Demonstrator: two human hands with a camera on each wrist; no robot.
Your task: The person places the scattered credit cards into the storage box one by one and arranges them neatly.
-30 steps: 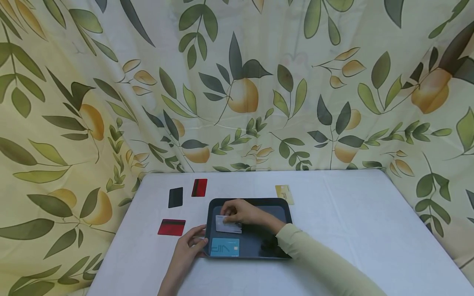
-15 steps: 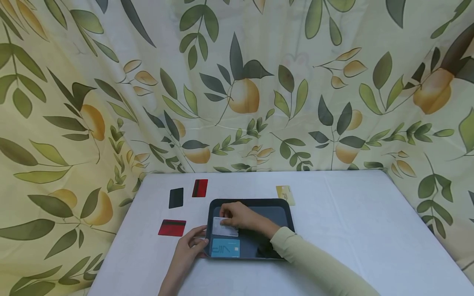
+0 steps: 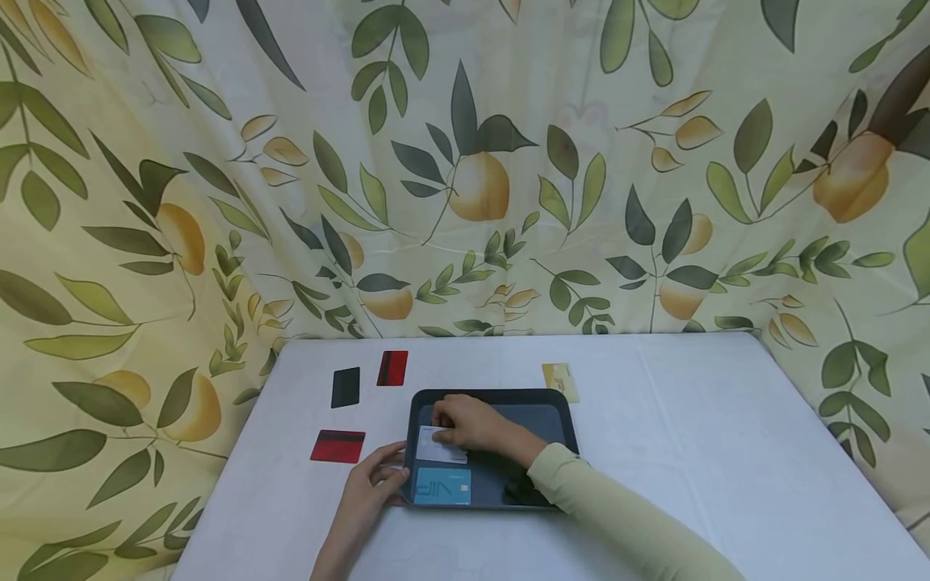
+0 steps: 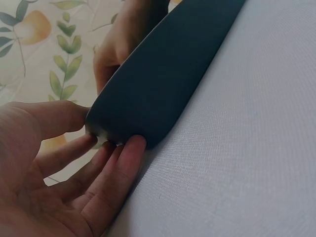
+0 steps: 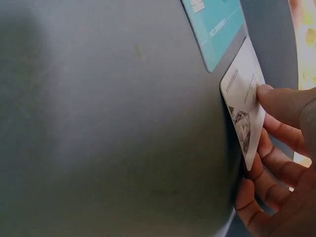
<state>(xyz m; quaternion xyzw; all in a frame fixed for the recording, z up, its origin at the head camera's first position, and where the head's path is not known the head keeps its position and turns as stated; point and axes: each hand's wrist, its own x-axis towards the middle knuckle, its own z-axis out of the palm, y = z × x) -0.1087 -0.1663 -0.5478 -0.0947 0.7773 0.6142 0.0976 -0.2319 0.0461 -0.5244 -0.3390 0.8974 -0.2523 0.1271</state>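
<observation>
My right hand (image 3: 487,428) is over the left part of the dark tray (image 3: 538,424), with a white card (image 3: 438,449) pinched between thumb and fingers. A blue card (image 3: 441,486) lies flat in the tray's near left corner, just below the white one. In the right wrist view, the thumb of the hand (image 5: 289,158) is on the face of the white card (image 5: 244,84), which is tilted, its corner beside the blue card (image 5: 217,29). The left hand (image 3: 366,488) grips the tray's left side; the left wrist view shows its fingers (image 4: 111,182) against the outer wall (image 4: 148,89).
On the white table (image 3: 668,452), left of the tray, lie a red card (image 3: 337,446), a black card (image 3: 345,388) and another red card (image 3: 392,369). A yellowish card (image 3: 559,382) is behind the tray's far right corner. A patterned curtain (image 3: 465,282) surrounds the table's back and sides.
The right hand has shifted the white card slightly left and toward the tray's left wall. My left hand keeps its hold on the tray.
</observation>
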